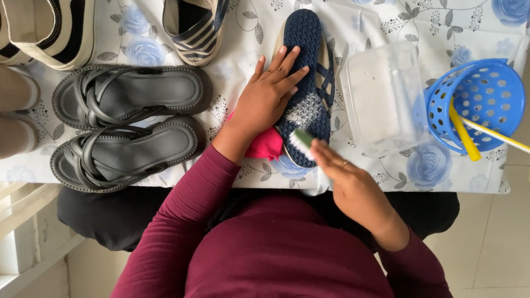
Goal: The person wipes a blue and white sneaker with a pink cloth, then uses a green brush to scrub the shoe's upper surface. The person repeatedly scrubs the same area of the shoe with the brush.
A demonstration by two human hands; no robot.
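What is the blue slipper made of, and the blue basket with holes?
The navy slipper looks like woven or knitted fabric: its surface shows a bumpy ribbed texture, matte. The blue basket looks like hard plastic: smooth, slightly shiny, with evenly moulded holes.

You look down on a table covered with a white cloth (405,17) that has blue roses and grey leaves printed on it. The cloth hangs a little over the near edge. Under and beside the table you see a floor (514,240) of big pale tiles, cream and shiny, with thin lines between them. At the bottom left stands a white frame (6,238) with flat bars. Soft daylight fills the room.
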